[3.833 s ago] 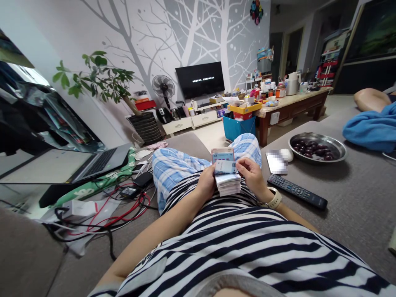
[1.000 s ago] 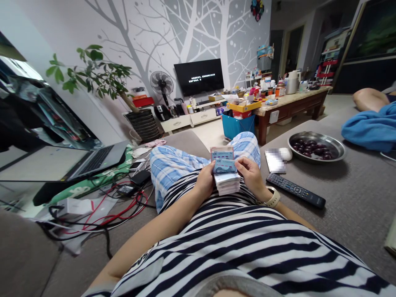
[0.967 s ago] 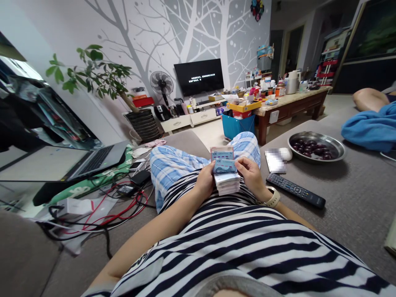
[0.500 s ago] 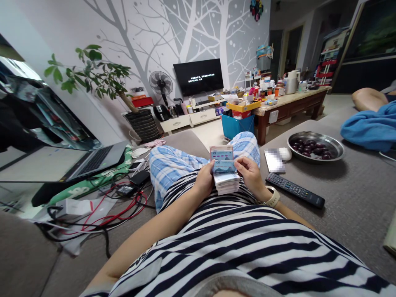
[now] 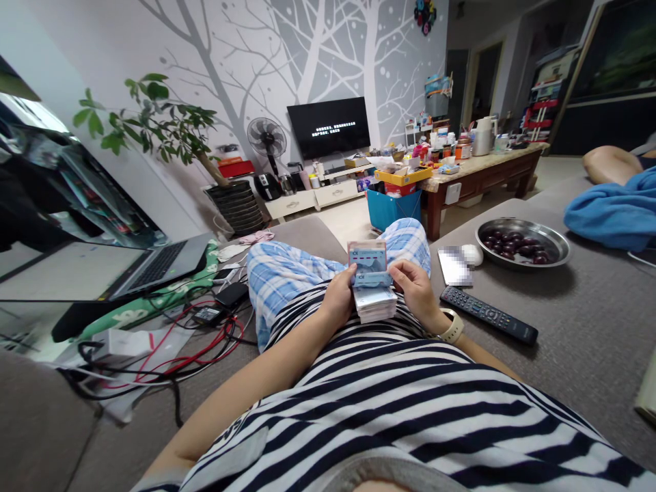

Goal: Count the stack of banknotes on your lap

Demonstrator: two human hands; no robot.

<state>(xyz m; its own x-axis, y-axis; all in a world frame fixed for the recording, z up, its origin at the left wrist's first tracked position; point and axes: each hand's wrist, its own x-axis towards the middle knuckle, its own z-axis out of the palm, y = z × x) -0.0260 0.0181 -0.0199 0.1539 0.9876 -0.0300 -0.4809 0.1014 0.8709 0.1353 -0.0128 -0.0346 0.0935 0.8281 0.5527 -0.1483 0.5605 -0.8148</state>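
A thick stack of banknote-like paper slips point(image 5: 376, 304) with blue print rests over my lap, its layered edges facing me. My left hand point(image 5: 339, 298) is wrapped round the left side of the stack, thumb on top. My right hand point(image 5: 413, 285) pinches the right edge of a blue printed slip point(image 5: 374, 279) that is bent up from the stack. Beyond it, another blue slip point(image 5: 369, 260) with a pinkish border stands raised. The lower fingers of my left hand are partly hidden by the stack.
To my right on the sofa lie a remote control point(image 5: 489, 316), a white mouse point(image 5: 472, 255) and a steel bowl point(image 5: 561, 254) of dark round fruit. On my left are tangled cables point(image 5: 169, 372) and an open laptop point(image 5: 161, 266). Another person's knee point(image 5: 609, 164) shows at far right.
The bent slip under my right fingers has tipped lower towards me, and more of the blue slip behind it shows. Both hands have stayed almost in place.
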